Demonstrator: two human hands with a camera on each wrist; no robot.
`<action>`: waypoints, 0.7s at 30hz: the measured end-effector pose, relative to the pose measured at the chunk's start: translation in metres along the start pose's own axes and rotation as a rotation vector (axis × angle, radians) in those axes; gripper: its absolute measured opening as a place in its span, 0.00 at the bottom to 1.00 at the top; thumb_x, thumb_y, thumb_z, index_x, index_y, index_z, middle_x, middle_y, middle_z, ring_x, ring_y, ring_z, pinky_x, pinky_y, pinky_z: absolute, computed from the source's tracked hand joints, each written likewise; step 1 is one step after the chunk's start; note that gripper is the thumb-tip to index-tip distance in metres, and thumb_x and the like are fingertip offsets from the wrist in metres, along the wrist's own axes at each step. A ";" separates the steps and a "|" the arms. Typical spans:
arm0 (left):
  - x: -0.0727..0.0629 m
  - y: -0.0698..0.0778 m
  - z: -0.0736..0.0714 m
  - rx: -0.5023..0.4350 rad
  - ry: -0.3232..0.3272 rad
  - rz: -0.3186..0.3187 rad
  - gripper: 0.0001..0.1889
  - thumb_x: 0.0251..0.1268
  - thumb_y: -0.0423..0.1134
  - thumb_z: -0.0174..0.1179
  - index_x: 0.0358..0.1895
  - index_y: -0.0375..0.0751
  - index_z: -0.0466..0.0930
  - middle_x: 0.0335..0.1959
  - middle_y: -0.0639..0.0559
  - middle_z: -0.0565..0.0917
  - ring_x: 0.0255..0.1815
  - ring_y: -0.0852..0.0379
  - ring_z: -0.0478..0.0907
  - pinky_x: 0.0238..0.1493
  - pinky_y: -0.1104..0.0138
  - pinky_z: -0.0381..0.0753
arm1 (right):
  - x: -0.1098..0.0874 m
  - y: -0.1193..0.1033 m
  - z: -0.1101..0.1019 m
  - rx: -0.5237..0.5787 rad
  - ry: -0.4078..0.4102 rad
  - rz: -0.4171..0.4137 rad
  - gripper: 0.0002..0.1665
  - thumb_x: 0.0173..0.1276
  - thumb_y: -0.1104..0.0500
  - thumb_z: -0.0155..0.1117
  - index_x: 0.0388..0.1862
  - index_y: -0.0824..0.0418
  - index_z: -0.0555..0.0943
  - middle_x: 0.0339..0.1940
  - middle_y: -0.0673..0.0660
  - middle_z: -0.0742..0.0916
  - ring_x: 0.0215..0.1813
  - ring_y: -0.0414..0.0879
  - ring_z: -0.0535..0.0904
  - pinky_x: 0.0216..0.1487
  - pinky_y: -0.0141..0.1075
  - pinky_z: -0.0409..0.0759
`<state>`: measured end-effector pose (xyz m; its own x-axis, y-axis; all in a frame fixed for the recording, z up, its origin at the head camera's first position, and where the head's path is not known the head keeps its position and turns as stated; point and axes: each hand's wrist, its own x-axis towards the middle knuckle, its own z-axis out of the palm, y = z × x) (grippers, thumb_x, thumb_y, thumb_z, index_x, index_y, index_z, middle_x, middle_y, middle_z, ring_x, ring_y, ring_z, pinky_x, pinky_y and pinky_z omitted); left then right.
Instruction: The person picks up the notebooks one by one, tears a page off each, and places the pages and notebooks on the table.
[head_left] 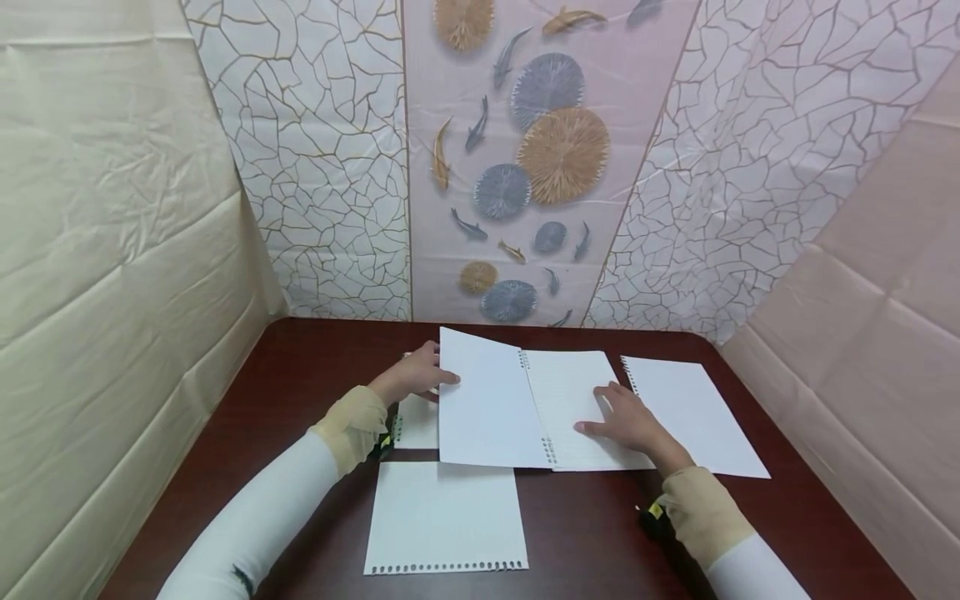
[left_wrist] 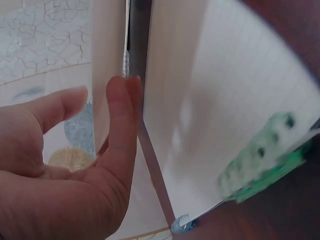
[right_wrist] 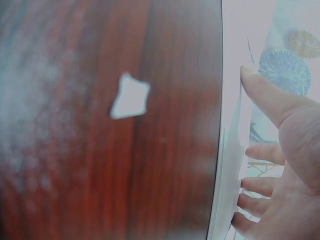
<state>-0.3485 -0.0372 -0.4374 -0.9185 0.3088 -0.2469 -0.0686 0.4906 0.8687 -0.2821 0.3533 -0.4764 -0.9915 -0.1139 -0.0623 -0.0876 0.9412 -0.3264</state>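
Observation:
An open spiral notebook lies mid-table in the head view, its left page (head_left: 483,400) raised and its lined right page (head_left: 566,392) flat. My left hand (head_left: 411,372) holds the raised page's outer edge, thumb in front; the other fingertips are partly hidden behind it. In the left wrist view, the thumb and fingers of the left hand (left_wrist: 85,160) stand apart around the edge. My right hand (head_left: 626,419) rests on the right page with fingers spread, gripping nothing. In the right wrist view, fingertips of the right hand (right_wrist: 275,170) are at the page surface.
Under the raised page, another notebook (head_left: 416,425) with a green spiral is partly covered. A loose sheet (head_left: 446,517) with torn holes lies in front. Another white sheet (head_left: 731,417) lies at the right. Cloth-covered walls (head_left: 135,250) enclose the dark wooden table (head_left: 585,533).

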 end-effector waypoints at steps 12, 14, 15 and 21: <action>-0.019 0.013 0.019 0.030 0.108 0.040 0.49 0.74 0.43 0.62 0.85 0.29 0.40 0.84 0.35 0.59 0.81 0.34 0.61 0.76 0.43 0.68 | 0.001 0.006 0.003 0.013 -0.007 -0.006 0.60 0.68 0.32 0.72 0.79 0.75 0.65 0.81 0.76 0.66 0.83 0.73 0.54 0.79 0.67 0.54; -0.024 0.020 0.023 0.034 0.121 0.084 0.49 0.74 0.42 0.60 0.85 0.30 0.38 0.84 0.36 0.58 0.80 0.34 0.63 0.74 0.43 0.70 | 0.002 0.006 0.004 0.013 -0.013 -0.003 0.61 0.68 0.31 0.72 0.79 0.75 0.65 0.81 0.76 0.66 0.83 0.73 0.53 0.79 0.67 0.54; -0.026 0.023 0.025 0.044 0.129 0.106 0.49 0.75 0.42 0.59 0.86 0.31 0.37 0.85 0.36 0.58 0.80 0.34 0.63 0.74 0.42 0.69 | 0.003 0.006 0.004 0.012 -0.014 -0.002 0.61 0.68 0.31 0.71 0.80 0.75 0.65 0.81 0.76 0.65 0.83 0.73 0.53 0.80 0.67 0.54; -0.038 0.043 0.039 0.044 0.096 0.230 0.48 0.75 0.42 0.56 0.86 0.31 0.34 0.85 0.36 0.55 0.80 0.36 0.64 0.76 0.43 0.66 | 0.004 0.005 0.004 0.004 -0.014 -0.018 0.61 0.68 0.31 0.71 0.79 0.76 0.65 0.81 0.77 0.65 0.83 0.74 0.53 0.79 0.67 0.54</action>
<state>-0.3012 0.0034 -0.4072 -0.9410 0.3383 -0.0013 0.1612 0.4519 0.8774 -0.2860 0.3567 -0.4821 -0.9884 -0.1351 -0.0697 -0.1048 0.9378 -0.3311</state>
